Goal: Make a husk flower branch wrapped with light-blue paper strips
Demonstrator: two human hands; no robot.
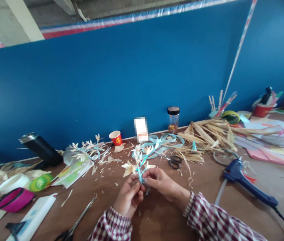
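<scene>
Near the middle of the table, my left hand [131, 194] pinches the lower stem of a handmade flower sprig [141, 161]. Pale husk-like petals top its branches, and light blue ribbon wraps the stem. The fingers of my right hand [160, 182] close on the same stem from the other side, just above the left fingertips. The sprig stands upright, and its lowest end is mostly hidden by my fingers. Behind it lies a loose light blue ribbon [179, 140], and a pair of black-handled scissors [175, 162] rests to the right.
A blue glue gun [251, 182] with its cord lies at right, before a heap of dry husks [207, 130]. Back: lidded jar [173, 120], red paper cup [116, 137]. Left: second sprig [89, 149], black bottle [41, 149], pink pouch [16, 199], open scissors [78, 222].
</scene>
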